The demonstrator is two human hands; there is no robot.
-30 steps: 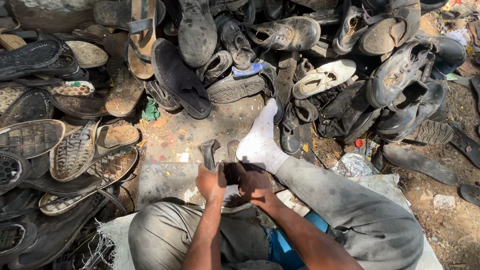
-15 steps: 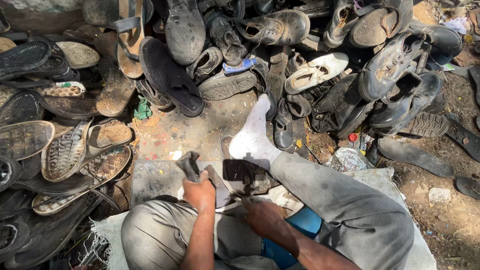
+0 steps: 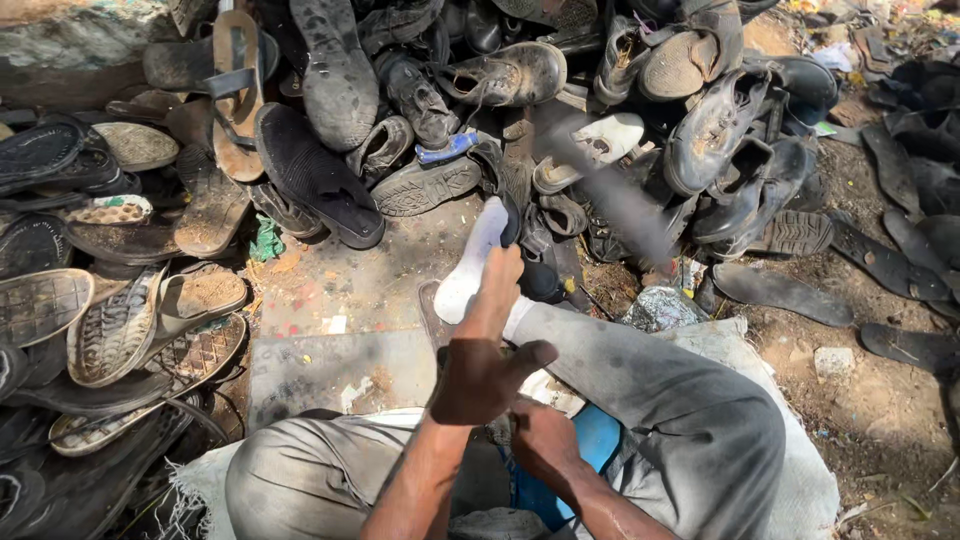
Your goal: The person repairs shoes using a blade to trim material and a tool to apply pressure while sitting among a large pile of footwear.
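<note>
Dark long blurred object (image 3: 610, 195): a dark grey smeared streak over the pile of worn black and brown shoes and sandals (image 3: 330, 70). I cannot tell its exact kind. No hand touches it.
Long axis: it slants from upper left, near a pale shoe, down to lower right.
Direction from the fingers: it lies ahead of the left hand (image 3: 485, 370) and to its right, well apart, beyond the white-socked foot (image 3: 470, 265).
Left hand state: it is stretched forward, the fingers (image 3: 500, 290) straight and close together and the thumb spread to the side. It has hold of nothing.
Right hand (image 3: 540, 440) state: it is low in the lap, just under the left hand, with the fingers curled inward. Whether they close on something I cannot tell, because the left hand covers that place.
Nearer hand: the left one, as its fingertips point toward the pile. The right one is further back, beside the grey trouser leg (image 3: 650, 380).
Surroundings: a flat grey stone slab (image 3: 330, 370) lies on the ground to the left of the hands. A blue thing (image 3: 600, 440) shows under the leg.
</note>
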